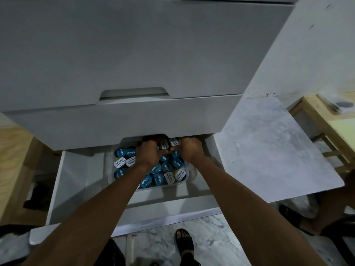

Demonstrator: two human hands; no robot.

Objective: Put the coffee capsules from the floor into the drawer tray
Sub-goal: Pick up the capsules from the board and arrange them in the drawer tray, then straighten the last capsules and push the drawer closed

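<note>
A clear plastic tray (189, 180) sits in the open bottom drawer (76, 181) and holds several coffee capsules (167, 167) with blue or white lids. Both of my hands reach into the tray's far end, partly under the drawer above. My left hand (149, 151) is curled over capsules at the back. Beside it, my right hand (189, 148) pinches near a white-lidded capsule (173, 142). The fingertips of both hands are hidden among the capsules.
The closed white drawers (123, 54) above overhang the tray's back. A grey slab (269, 150) lies to the right, wooden furniture (326, 123) beyond it. My sandalled foot (183, 240) stands on the marble floor below the drawer front. Another person's sandalled foot (295, 219) is at the right.
</note>
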